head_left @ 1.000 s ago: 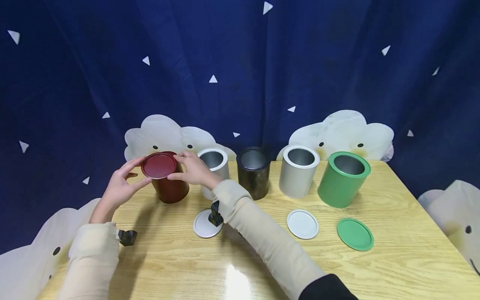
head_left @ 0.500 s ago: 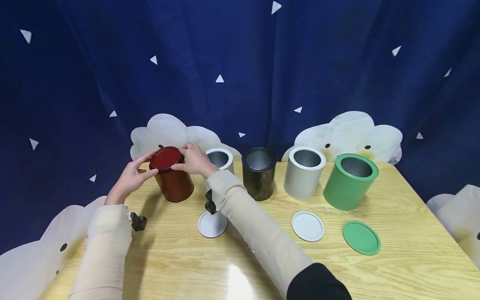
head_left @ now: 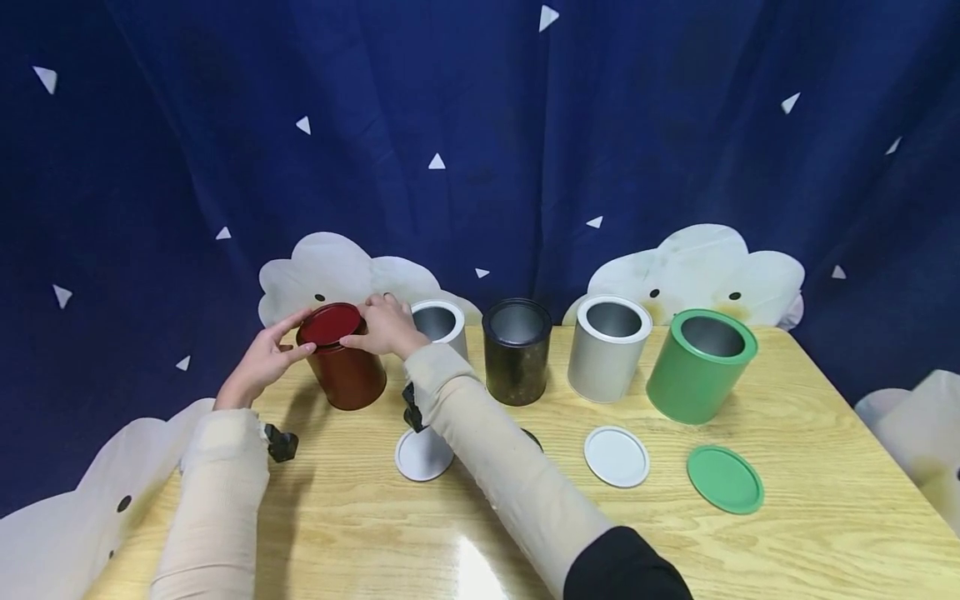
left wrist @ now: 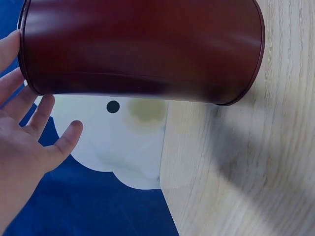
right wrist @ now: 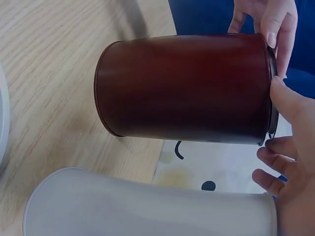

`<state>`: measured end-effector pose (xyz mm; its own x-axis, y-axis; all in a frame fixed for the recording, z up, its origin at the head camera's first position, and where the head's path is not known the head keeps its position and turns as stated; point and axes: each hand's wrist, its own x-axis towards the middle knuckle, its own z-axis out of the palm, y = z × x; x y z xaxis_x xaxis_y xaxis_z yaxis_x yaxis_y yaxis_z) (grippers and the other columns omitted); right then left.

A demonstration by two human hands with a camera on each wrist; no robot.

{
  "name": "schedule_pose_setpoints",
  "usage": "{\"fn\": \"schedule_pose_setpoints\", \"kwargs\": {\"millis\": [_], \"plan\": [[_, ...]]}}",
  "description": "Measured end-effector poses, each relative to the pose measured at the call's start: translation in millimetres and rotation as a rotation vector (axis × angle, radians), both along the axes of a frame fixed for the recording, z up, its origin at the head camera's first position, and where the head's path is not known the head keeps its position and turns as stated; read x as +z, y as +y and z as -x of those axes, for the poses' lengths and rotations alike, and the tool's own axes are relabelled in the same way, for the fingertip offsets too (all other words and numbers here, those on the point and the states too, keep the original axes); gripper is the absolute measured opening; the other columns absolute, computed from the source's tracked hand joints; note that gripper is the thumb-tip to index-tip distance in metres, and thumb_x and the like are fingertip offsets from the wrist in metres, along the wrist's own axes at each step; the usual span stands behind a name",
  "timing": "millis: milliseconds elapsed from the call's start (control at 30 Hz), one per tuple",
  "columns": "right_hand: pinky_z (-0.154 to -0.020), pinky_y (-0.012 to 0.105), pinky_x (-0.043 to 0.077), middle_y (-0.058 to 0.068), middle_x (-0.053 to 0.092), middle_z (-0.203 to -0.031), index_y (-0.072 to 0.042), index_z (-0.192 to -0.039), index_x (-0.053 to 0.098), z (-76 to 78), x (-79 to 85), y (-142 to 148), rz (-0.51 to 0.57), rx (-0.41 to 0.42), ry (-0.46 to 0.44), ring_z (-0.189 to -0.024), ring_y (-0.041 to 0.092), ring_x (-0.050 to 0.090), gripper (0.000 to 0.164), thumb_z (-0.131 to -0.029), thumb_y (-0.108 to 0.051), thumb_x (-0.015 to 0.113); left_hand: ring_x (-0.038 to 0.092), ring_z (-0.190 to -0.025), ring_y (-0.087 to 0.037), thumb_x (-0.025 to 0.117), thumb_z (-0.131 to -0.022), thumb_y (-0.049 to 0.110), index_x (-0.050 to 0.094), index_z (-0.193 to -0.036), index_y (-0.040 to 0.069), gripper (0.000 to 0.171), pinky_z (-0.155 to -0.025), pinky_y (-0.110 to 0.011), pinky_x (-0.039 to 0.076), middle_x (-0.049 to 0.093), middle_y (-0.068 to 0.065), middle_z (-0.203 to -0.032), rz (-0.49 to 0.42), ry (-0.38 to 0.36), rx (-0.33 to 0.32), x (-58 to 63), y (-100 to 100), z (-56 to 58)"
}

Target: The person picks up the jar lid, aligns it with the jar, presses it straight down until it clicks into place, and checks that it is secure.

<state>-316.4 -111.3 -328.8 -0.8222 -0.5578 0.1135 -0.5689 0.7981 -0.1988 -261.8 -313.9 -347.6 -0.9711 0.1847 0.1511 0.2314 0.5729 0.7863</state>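
A dark red can (head_left: 349, 379) stands upright at the left of the table, with a red lid (head_left: 330, 324) on its mouth. My left hand (head_left: 262, 358) holds the lid's left edge between thumb and fingers. From the other side, my right hand (head_left: 388, 327) grips the right edge, its thumb at the front. In the right wrist view the lid (right wrist: 274, 105) sits slightly proud of the can's rim, with a thin dark gap along it. The left wrist view shows the left fingertips at the can's top rim; the lid's top is hidden there.
Right of the red can stand a pale grey can (head_left: 442, 325), a black can (head_left: 517, 358), a white can (head_left: 609, 354) and a green can (head_left: 699, 371), all uncovered. Two white lids (head_left: 423, 455) (head_left: 617, 457) and a green lid (head_left: 725, 479) lie in front. The right sleeve mostly covers a dark lid (head_left: 533, 438).
The red lid, earlier held tilted above the front of the red can, has moved back and down onto its mouth. Both hands moved with it. The head view shifted slightly.
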Motion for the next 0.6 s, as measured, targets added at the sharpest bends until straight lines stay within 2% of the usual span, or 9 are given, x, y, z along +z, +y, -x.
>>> {"fn": "schedule_pose_setpoints", "kwargs": {"millis": [100,233,333,467,600], "plan": [[-0.083,0.032,0.031,-0.003,0.048,-0.122,-0.021,-0.128,0.053,-0.9,0.2,-0.8,-0.01,-0.005,-0.003,-0.108,0.016,0.039,0.057,-0.084,-0.057,0.051,0.025,-0.127,-0.039,0.054,-0.091,0.01,0.021,-0.142,-0.005,0.062,-0.087,-0.03,0.038,0.024,-0.028,-0.141,0.013,-0.006,0.007,0.7,0.8,0.4],[-0.082,0.031,0.031,-0.003,0.049,-0.121,-0.02,-0.125,0.056,-1.5,0.7,-1.5,-0.02,-0.007,-0.006,-0.106,0.015,0.039,0.055,-0.085,-0.057,0.049,0.022,-0.129,-0.04,0.055,-0.09,0.012,0.022,-0.141,-0.005,0.063,-0.096,-0.054,0.027,0.024,-0.028,-0.142,0.014,-0.011,0.036,1.0,2.8,0.4],[-0.083,0.03,0.031,-0.004,0.048,-0.121,-0.02,-0.126,0.056,-1.4,0.0,-2.8,-0.03,-0.008,-0.001,-0.107,0.015,0.038,0.055,-0.085,-0.057,0.048,0.021,-0.129,-0.041,0.056,-0.089,0.016,0.024,-0.14,-0.005,0.065,-0.097,-0.057,0.024,0.024,-0.028,-0.142,0.026,0.014,0.071,0.2,4.2,0.8],[-0.083,0.03,0.03,-0.005,0.047,-0.121,-0.023,-0.128,0.054,-1.4,-2.0,-4.1,-0.034,-0.022,0.013,-0.11,0.015,0.037,0.055,-0.085,-0.057,0.048,0.025,-0.127,-0.042,0.058,-0.088,0.023,0.033,-0.135,-0.008,0.062,-0.094,-0.057,0.029,0.028,-0.028,-0.139,0.11,0.073,0.133,-2.4,5.2,2.8],[-0.082,0.03,0.03,-0.005,0.048,-0.118,-0.025,-0.128,0.054,-2.5,-3.8,-4.9,-0.041,-0.042,0.024,-0.109,0.015,0.037,0.055,-0.085,-0.058,0.048,0.028,-0.124,-0.043,0.06,-0.087,0.026,0.041,-0.129,-0.009,0.058,-0.095,-0.059,0.026,0.033,-0.028,-0.134,0.171,0.092,0.157,-2.7,5.4,3.3]]}}
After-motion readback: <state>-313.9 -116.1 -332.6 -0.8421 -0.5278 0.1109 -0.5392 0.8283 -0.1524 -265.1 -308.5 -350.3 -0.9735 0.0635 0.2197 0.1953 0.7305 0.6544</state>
